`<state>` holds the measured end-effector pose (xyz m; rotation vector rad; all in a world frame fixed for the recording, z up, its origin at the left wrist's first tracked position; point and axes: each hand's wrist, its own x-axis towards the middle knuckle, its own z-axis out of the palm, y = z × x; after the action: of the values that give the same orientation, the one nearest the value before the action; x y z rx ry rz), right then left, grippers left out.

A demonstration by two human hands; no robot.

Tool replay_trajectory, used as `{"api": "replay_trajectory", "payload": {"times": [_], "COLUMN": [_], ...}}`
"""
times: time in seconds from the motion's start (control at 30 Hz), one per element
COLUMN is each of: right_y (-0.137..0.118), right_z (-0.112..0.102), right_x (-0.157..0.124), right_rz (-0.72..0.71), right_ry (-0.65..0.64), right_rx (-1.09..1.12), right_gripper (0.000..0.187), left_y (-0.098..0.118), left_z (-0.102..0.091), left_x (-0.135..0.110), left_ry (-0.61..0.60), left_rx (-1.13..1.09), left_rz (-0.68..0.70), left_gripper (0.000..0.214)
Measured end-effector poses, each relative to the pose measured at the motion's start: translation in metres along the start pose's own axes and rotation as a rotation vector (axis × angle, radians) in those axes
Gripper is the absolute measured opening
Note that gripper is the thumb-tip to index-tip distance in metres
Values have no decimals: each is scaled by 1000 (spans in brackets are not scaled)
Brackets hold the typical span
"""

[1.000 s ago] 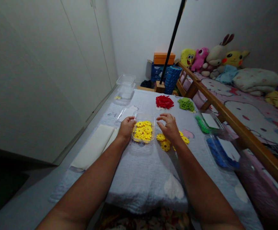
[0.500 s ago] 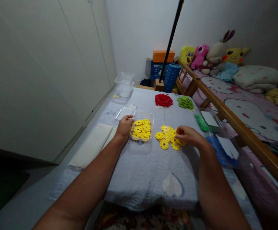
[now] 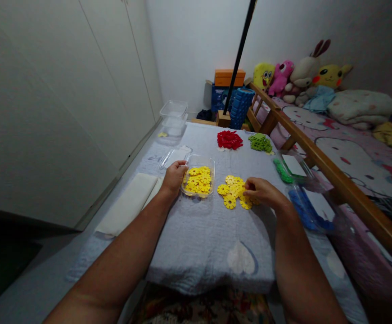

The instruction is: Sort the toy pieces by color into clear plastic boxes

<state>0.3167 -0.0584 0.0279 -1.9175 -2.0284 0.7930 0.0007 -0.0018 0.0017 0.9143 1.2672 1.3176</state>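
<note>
My left hand (image 3: 175, 177) grips the left wall of a clear plastic box (image 3: 213, 167), which stands on the cloth-covered table (image 3: 199, 243). Inside the box lie many yellow notched discs (image 3: 199, 182), flower-like with a hole in the middle. To the right of the box is a loose, flat pile of the same yellow discs (image 3: 230, 201). Over the right part of that pile my right hand (image 3: 259, 191) has thumb and fingers pinched together at a disc. Its fingers partly hide what lies between them.
Red pieces (image 3: 229, 140) and light green pieces (image 3: 260, 142) form heaps farther back. Lidded boxes of green pieces (image 3: 283, 171) and blue pieces (image 3: 300, 207) line the right edge. Clear empty boxes (image 3: 173, 110), a lid (image 3: 172, 158) and folded cream cloth (image 3: 128, 204) are at left.
My right hand has shifted slightly left over the yellow pile, fingers still pinched. The left hand keeps its hold on the box. The whole view has moved a little.
</note>
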Motion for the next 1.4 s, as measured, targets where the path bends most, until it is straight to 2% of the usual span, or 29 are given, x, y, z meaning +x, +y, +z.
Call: {"api": "replay_trajectory", "payload": {"times": [0.1, 0.2, 0.33, 0.47, 0.57, 0.7, 0.87, 1.0, 1.17, 1.4], "right_y": [1, -7, -32, -61, -80, -102, -128, -137, -128, -81], "right_z": [-4, -4, 8, 24, 31, 39, 56, 69, 68, 26], "right_x": [-3, -4, 1, 11, 17, 27, 39, 44, 43, 36], "right_rz": [-41, -82, -144, -230, -298, -354, -280, -253, -255, -160], "right_ry": [-14, 35, 157, 260, 304, 325, 294, 290, 330, 393], "right_rx": [210, 397, 576, 660, 570, 327, 1, -136, -149, -138], "right_gripper": [12, 23, 29, 24, 14, 3, 9, 12, 17, 16], "left_y": [0, 0, -1, -1, -1, -1, -1, -2, 0, -1], "left_z": [0, 1, 2, 2, 2, 3, 3, 3, 4, 3], "left_x": [1, 0, -1, -2, -2, -3, -2, -1, -2, -2], "left_ry": [-3, -27, -68, -92, -76, -71, -81, -82, -81, -56], "left_rx": [3, -14, -23, -24, -20, -33, -59, -74, -78, -35], "left_rz": [-2, -13, -21, -37, -28, -28, -39, -42, -50, -34], "left_gripper": [35, 36, 39, 42, 41, 41, 43, 43, 42, 41]}}
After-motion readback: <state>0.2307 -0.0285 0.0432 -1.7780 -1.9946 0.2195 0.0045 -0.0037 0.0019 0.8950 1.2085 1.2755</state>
